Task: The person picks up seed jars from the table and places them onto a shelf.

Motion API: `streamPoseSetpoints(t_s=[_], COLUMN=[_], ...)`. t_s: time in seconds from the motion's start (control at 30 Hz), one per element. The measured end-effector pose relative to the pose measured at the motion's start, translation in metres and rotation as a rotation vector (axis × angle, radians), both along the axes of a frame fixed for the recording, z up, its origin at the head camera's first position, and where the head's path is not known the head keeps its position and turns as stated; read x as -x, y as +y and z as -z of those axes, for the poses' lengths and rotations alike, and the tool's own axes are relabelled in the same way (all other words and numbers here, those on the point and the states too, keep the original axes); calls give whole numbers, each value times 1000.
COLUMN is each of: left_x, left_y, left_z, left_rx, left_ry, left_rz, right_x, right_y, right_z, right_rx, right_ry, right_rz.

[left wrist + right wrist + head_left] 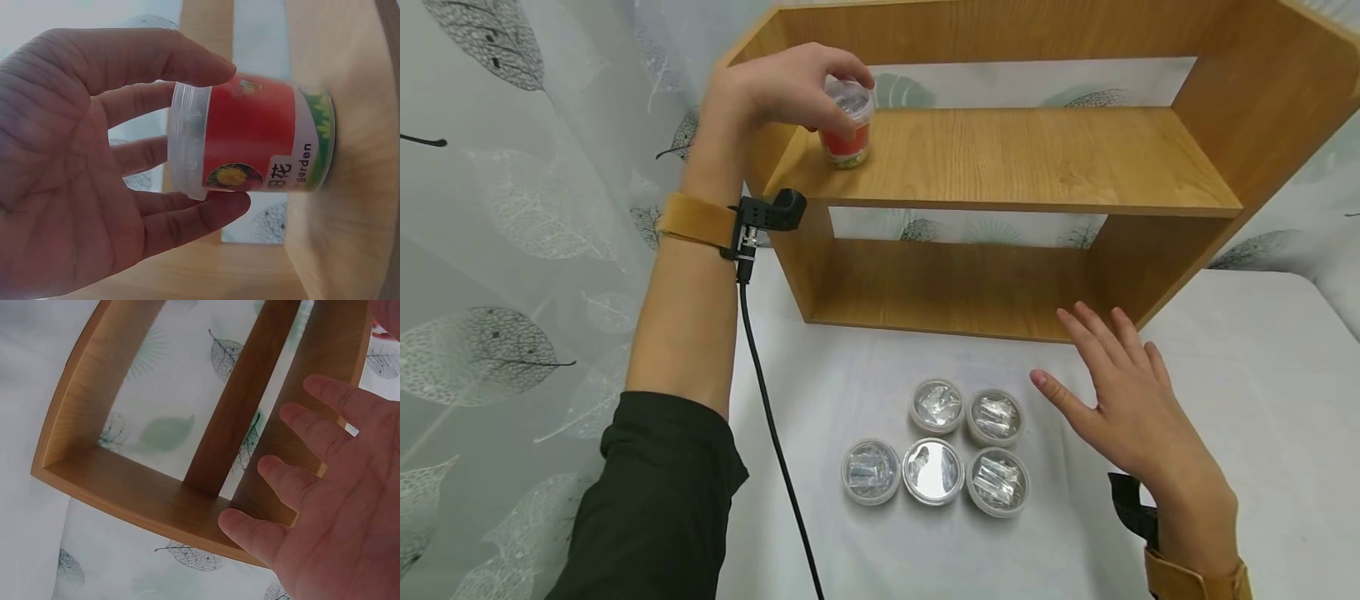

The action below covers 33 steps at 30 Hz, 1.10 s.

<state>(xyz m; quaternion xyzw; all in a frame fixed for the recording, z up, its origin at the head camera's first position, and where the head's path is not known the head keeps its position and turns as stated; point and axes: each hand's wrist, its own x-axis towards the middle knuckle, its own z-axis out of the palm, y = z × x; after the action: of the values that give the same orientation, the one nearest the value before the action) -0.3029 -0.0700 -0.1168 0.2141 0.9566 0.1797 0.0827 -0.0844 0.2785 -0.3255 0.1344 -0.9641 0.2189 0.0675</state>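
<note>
Holds a red-labelled cup (850,145) in the left hand (797,83), with the fingers (187,225) curled and clamped on opposite sides of it, around the clear lid (189,140) and the upper part. Has the cup upright at the left end of the upper board (1045,158) of a wooden shelf unit (1262,133); cannot tell whether with its base on the wood or just above it. Shows a yellow flower and the word "garden" on its label (250,131). Extends the right hand (1123,408) with its back upward and its fingers straight and spread apart, over the desk (1247,375) near the unit's lower right corner. Has five more lidded cups (933,472) clustered on the desk in front of the unit, two in a back row and three in a front row. Wears a tan band (696,221) on each wrist, with a black mount (771,212) and a hanging cable (772,417) at the left one. Faces a pale leaf-patterned covering (587,200) beside and behind the unit
</note>
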Motion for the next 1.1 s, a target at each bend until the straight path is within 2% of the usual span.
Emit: streamPoseSetpoints(t_s=[0.33,0.47,0.6,0.73,0.83,0.93,1.1], left_x=[7,8,4,-9,-25,-44,-82], left_y=[-9,-11,-12,-11,-11,-13,-16], left_z=[11,13,10,4,1,2,8], left_rx=[2,23,58,96,119,103,45], left_ry=[10,20,67,126,174,228,279], left_rz=[-18,-19,8,52,85,120,166], right_x=[12,18,23,20,18,17,14], right_y=[-4,-5,-5,-6,-6,-7,-8], right_z=[6,8,10,10,10,10,8], right_rx=[13,16,22,26,27,26,32], right_ry=[20,25,32,27,21,22,31], right_rz=[-31,-38,-46,-41,-38,-34,-30])
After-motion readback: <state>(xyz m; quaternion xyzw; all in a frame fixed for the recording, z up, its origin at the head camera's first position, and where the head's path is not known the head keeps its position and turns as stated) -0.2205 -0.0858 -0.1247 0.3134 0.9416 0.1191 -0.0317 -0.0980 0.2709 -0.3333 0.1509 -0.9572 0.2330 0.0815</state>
